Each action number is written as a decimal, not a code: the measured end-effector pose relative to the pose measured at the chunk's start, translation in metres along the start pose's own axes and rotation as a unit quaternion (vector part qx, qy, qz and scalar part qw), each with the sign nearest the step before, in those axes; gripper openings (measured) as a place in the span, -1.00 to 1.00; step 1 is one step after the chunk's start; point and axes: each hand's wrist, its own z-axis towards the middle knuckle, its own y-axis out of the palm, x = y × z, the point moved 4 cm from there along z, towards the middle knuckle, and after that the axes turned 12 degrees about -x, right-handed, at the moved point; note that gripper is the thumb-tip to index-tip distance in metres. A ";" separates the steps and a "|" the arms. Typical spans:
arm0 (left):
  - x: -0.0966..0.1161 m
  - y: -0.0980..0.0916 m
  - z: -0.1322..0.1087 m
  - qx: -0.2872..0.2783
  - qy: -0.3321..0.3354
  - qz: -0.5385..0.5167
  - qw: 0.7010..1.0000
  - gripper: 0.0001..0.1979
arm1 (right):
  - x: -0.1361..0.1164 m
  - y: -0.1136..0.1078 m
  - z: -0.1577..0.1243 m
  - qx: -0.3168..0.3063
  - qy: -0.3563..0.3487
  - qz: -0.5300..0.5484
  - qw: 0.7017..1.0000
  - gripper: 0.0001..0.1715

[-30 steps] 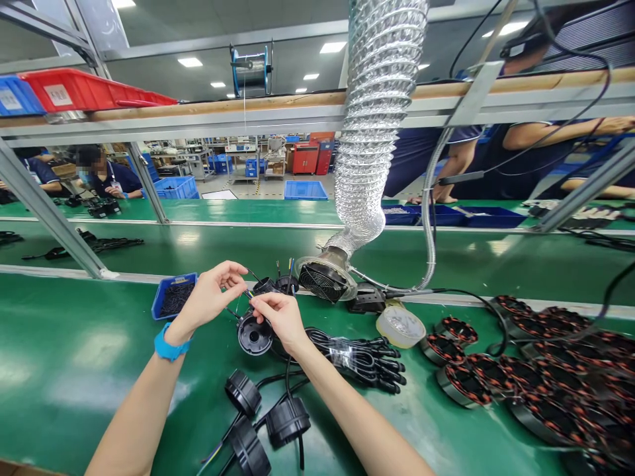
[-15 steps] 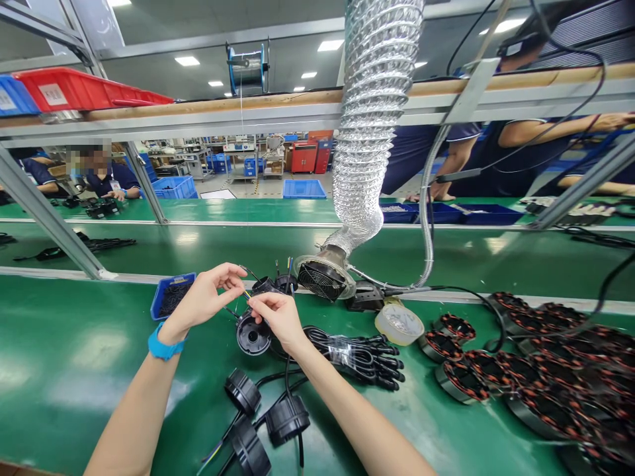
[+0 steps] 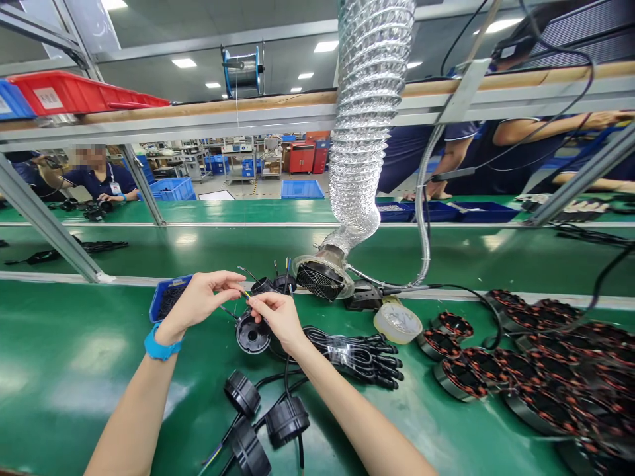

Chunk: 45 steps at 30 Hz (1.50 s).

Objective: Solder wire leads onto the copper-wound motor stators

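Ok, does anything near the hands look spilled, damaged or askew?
Nothing stands out as spilled or damaged. The black housings lie at differing tilts among crossing cables, merely untidy; the blue bin sits upright.

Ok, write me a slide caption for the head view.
Right hand pinching wires, left hand at them too, near a black cap and bundled cables on a green bench.

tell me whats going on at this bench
A person's right hand pinches thin coloured wires by a round black housing. The left hand has its fingertips at the same wires, though its grip is hard to make out. A blue bin is partly hidden by the left hand. A bundle of black cables and wound stators lie to the right.
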 end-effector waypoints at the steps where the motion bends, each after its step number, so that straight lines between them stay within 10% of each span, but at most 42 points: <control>1: -0.001 -0.001 0.000 -0.005 -0.001 -0.013 1.000 -0.61 | 0.000 0.000 0.000 0.000 0.000 0.000 1.000 -0.69; 8: 0.002 -0.003 0.002 0.086 0.016 -0.058 0.995 -0.66 | 0.002 0.001 0.000 -0.011 -0.002 0.007 1.000 -0.70; 45: 0.014 0.012 0.003 0.014 0.009 0.051 0.999 -0.73 | -0.001 -0.001 0.000 -0.013 -0.009 -0.013 1.000 -0.69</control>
